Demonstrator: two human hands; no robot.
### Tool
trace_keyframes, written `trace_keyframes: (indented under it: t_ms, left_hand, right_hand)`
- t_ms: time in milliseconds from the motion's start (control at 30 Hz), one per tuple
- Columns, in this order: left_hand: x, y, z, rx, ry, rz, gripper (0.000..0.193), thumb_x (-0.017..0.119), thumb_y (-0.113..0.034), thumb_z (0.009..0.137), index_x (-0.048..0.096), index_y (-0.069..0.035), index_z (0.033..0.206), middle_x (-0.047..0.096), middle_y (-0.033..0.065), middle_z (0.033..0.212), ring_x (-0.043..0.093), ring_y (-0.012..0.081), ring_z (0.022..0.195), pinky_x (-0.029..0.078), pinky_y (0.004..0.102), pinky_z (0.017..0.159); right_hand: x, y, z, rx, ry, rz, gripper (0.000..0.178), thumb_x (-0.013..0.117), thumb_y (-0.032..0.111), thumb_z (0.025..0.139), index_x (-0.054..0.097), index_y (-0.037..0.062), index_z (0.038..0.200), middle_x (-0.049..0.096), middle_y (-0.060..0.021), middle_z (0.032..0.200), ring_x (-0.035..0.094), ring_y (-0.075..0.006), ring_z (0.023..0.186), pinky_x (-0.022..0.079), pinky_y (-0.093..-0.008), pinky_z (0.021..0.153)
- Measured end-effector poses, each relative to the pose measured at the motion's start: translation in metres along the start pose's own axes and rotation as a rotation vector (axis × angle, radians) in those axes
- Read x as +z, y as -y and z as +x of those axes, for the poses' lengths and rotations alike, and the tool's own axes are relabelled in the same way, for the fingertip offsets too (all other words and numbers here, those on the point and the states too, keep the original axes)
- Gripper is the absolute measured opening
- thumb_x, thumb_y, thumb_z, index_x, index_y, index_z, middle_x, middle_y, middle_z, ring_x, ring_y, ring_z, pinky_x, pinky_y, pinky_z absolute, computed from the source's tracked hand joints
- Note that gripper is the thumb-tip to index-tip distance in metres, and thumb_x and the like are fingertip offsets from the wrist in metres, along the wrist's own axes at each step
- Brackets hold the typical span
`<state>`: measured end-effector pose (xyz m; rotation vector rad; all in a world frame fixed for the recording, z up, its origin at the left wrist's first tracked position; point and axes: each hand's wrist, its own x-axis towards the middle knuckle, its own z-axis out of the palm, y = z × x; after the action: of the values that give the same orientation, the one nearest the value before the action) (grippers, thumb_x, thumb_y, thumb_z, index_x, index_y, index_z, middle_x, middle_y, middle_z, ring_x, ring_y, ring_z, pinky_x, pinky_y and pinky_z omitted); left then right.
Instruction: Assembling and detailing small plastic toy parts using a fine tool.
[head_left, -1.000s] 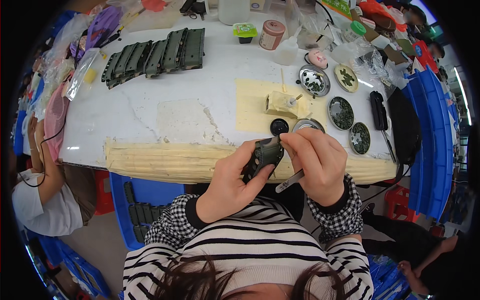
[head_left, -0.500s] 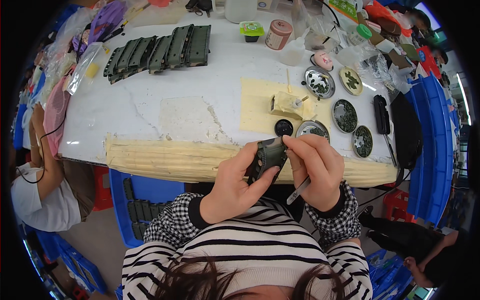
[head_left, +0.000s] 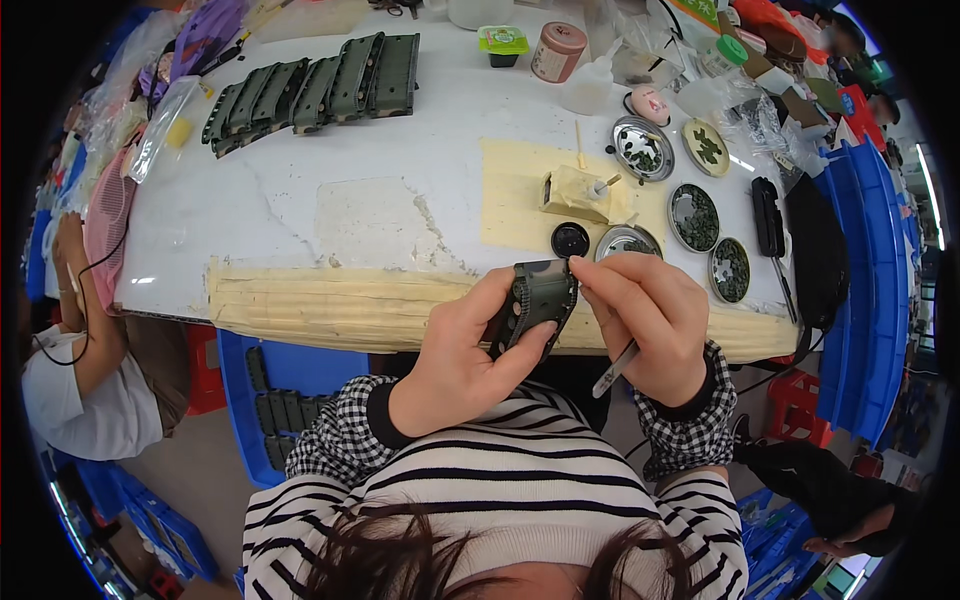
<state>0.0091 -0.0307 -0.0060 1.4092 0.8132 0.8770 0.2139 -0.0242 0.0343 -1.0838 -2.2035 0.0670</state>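
Observation:
My left hand (head_left: 450, 355) is closed around a small, curved camouflage-green plastic casing (head_left: 545, 290) just over the table's front edge. Its thumb lies across the lower side of the casing. At the casing's upper right corner, the thumb and index finger of my right hand (head_left: 655, 315) are pinched together. Whether a small piece sits between those fingertips is hidden. A flat silver tool, likely tweezers (head_left: 613, 370), is tucked in the right hand, with one end sticking out below the palm. Beyond the hands stand a metal dish of dark green bits (head_left: 630, 238) and a round black lid (head_left: 570, 240).
More camouflage casings (head_left: 345, 85) lie in a row at the back left. Dishes of small green parts (head_left: 693, 217) and a tape-wrapped block (head_left: 577, 195) stand to the right. Yellow tape (head_left: 330, 310) pads the front edge. A blue bin (head_left: 300, 365) with casings sits below.
My right hand has shifted slightly to the right, its fingertips still at the casing's corner. The casing is turned a little in my left hand. At lower right, another person's arm has moved.

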Motion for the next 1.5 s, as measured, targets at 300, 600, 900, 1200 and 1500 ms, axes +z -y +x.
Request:
trace_keyframes:
  t_ms: [300, 600, 900, 1200, 1500]
  left_hand:
    - [0.01, 0.013, 0.001, 0.203, -0.163, 0.089, 0.034, 0.067, -0.003, 0.083, 0.056, 0.002, 0.115, 0.062, 0.0102, 0.082, 0.056, 0.0132, 0.067, 0.048, 0.0264, 0.063]
    - [0.001, 0.009, 0.0, 0.023, 0.022, -0.159, 0.039, 0.054, 0.008, 0.091, 0.044, 0.006, 0.128, 0.061, 0.0144, 0.116, 0.061, 0.0192, 0.108, 0.052, 0.0348, 0.094]
    - [0.001, 0.013, -0.001, 0.071, -0.006, -0.116, 0.038, 0.058, 0.005, 0.09, 0.047, 0.005, 0.126, 0.061, 0.0118, 0.112, 0.059, 0.015, 0.103, 0.05, 0.028, 0.087]
    - [0.007, 0.005, 0.003, -0.041, -0.033, -0.365, 0.036, 0.054, 0.003, 0.093, 0.042, 0.005, 0.127, 0.061, 0.0148, 0.115, 0.063, 0.0178, 0.102, 0.05, 0.029, 0.09]
    - [0.006, 0.007, 0.008, -0.176, 0.039, -0.464, 0.037, 0.052, 0.0, 0.095, 0.04, 0.002, 0.13, 0.061, 0.0174, 0.116, 0.063, 0.0211, 0.104, 0.052, 0.0319, 0.091]
  right_hand:
    - [0.005, 0.01, -0.002, 0.058, -0.015, 0.044, 0.05, 0.067, -0.004, 0.059, 0.065, -0.0021, 0.109, 0.062, -0.0092, 0.088, 0.06, -0.0212, 0.064, 0.049, -0.0303, 0.055]
    - [0.007, 0.014, -0.004, 0.272, -0.137, 0.325, 0.027, 0.068, -0.007, 0.08, 0.068, 0.0004, 0.106, 0.062, -0.0105, 0.086, 0.062, -0.0191, 0.067, 0.049, -0.0287, 0.056]
    - [0.007, 0.011, -0.005, 0.126, -0.116, 0.165, 0.034, 0.071, -0.005, 0.073, 0.067, 0.0004, 0.107, 0.063, -0.0106, 0.088, 0.062, -0.0213, 0.066, 0.049, -0.0289, 0.055]
    - [-0.02, -0.007, -0.03, 0.609, -0.324, 0.183, 0.026, 0.071, -0.003, 0.079, 0.067, 0.0025, 0.105, 0.062, -0.006, 0.086, 0.052, -0.0124, 0.062, 0.037, -0.0234, 0.05]
    - [-0.073, -0.108, -0.103, 0.787, -0.076, -0.331, 0.018, 0.071, 0.013, 0.082, 0.066, -0.0018, 0.09, 0.067, -0.0143, 0.079, 0.064, -0.0251, 0.07, 0.047, -0.0333, 0.063]
